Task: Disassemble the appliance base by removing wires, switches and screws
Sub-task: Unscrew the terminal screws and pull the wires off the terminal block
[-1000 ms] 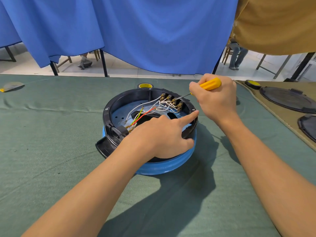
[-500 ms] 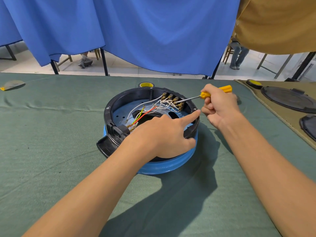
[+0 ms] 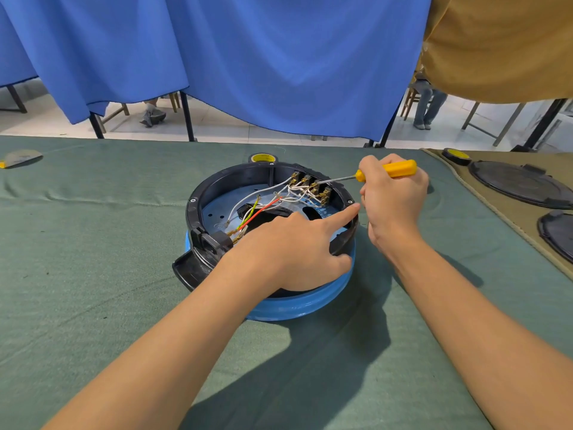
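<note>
1. Since 1 s ago, R hand [image 3: 393, 200] has shifted right and lower; the screwdriver [image 3: 400, 168] shaft lies flatter, tip at terminal row [image 3: 313, 187].
2. Centre of green cloth [image 3: 93, 259]: appliance base [image 3: 235, 178], open side up, with white, red and yellow-green wires [image 3: 269, 193] inside.
3. R hand fingers wrapped round yellow handle.
4. L hand [image 3: 288, 246] grips near rim, thumb outside, index straight w/ tip on rim.
5. Far right: black lids [image 3: 521, 184]. Behind: blue curtain [image 3: 279, 57].
</note>
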A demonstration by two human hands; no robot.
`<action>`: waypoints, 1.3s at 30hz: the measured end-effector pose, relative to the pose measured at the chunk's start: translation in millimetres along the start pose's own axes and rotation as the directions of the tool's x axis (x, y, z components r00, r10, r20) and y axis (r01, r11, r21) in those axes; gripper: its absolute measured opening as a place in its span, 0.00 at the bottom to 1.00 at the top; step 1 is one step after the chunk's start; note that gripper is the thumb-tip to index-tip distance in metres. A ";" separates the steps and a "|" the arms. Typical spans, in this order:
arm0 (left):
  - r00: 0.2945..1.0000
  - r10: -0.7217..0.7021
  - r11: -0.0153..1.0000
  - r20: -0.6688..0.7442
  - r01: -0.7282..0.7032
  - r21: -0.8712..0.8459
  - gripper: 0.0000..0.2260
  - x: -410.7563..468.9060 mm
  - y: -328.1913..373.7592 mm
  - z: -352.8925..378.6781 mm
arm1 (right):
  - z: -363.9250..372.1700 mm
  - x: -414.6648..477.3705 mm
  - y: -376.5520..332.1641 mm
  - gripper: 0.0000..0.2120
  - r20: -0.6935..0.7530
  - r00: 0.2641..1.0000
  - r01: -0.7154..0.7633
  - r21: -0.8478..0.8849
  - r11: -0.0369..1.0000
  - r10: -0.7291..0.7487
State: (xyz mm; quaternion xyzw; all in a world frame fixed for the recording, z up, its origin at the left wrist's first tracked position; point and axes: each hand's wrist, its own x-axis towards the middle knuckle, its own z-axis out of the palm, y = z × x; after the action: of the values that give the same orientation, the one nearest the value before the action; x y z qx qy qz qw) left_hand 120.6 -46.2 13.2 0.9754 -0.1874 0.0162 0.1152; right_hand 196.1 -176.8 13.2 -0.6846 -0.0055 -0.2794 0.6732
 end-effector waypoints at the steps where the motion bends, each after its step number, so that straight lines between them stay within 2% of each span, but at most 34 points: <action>1: 1.000 0.000 1.000 -0.002 0.000 -0.001 0.31 -0.1 0.4 0.1 | 0.9 -2.2 0.8 0.15 -0.005 1.000 0.014 -0.004 1.000 -0.014; 4: 1.000 -0.001 1.000 -0.007 0.001 -0.005 0.30 -0.9 0.6 0.2 | 4.1 -6.7 0.7 0.18 -0.016 1.000 -0.025 0.060 0.998 0.026; 9: 1.000 -0.022 1.000 0.005 0.022 -0.006 0.30 -0.7 1.3 -1.1 | 3.3 -1.4 0.0 0.20 0.031 0.963 -0.264 0.316 0.911 0.268; 14: 0.999 -0.029 0.999 0.023 0.029 -0.015 0.30 -2.8 2.8 -4.5 | 2.4 -0.6 0.6 0.17 0.055 0.926 -0.369 0.356 0.859 0.375; 23: 0.995 -0.036 0.998 0.088 0.040 -0.050 0.30 -5.0 4.2 -9.2 | 0.2 -1.4 -1.8 0.19 0.085 0.956 -0.293 0.305 0.906 0.281; 28: 0.981 -0.099 0.976 0.170 0.129 -0.177 0.32 -8.4 0.8 -18.2 | -3.3 3.2 -5.4 0.22 0.085 0.973 -0.231 0.286 0.930 0.216; 30: 0.989 -0.092 0.967 0.115 0.116 -0.226 0.30 -8.5 -4.6 -26.6 | -5.2 5.5 -7.7 0.23 0.082 0.975 -0.220 0.279 0.935 0.205; 36: 0.983 -0.183 0.963 -0.031 0.173 -0.206 0.11 -12.7 -34.3 -47.7 | -10.2 10.3 -12.3 0.22 0.070 0.979 -0.201 0.266 0.943 0.189; 39: 0.969 -0.212 0.976 -0.128 0.202 -0.085 0.08 -8.8 -38.0 -39.6 | -9.3 9.2 -11.6 0.21 0.071 0.978 -0.208 0.244 0.947 0.197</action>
State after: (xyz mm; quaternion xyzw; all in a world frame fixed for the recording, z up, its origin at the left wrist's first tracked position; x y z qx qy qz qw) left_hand 127.0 0.4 42.8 0.9815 -0.0768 0.0639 0.1635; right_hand 196.0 -187.7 26.9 -0.5974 0.0140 -0.1900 0.7790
